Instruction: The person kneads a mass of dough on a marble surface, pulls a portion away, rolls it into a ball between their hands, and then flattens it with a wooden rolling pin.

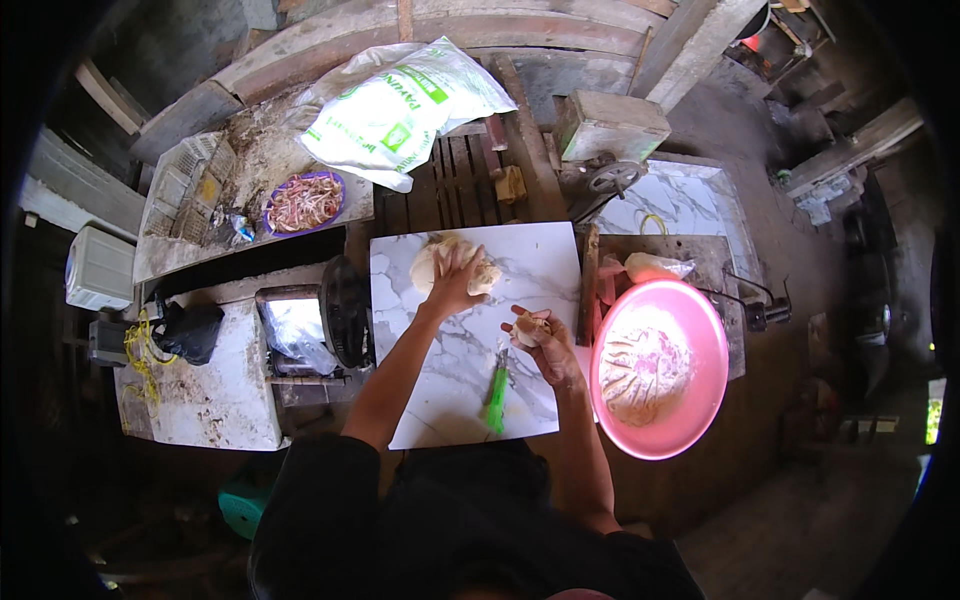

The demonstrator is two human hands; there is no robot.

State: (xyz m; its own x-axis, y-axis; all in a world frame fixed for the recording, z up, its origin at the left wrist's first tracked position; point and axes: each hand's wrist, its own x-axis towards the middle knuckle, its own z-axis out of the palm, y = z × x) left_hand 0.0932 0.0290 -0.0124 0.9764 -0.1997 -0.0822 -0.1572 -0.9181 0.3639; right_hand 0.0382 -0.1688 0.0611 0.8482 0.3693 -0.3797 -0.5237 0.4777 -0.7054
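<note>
On the marble-patterned board, a large pale lump of dough lies toward the far side. My left hand rests on top of this lump, fingers spread. To the right and nearer, my right hand is closed around a small piece of dough, held above the board. Between my forearms lies a green-handled cutter, its narrow blade pointing away from me. Just right of the board stands a pink basin with floured, finger-shaped dough strips in it.
A purple-rimmed dish of shallots and a white printed sack sit at the far left. Beyond the basin is a hand-cranked machine. A dark round wheel stands close to the board's left edge.
</note>
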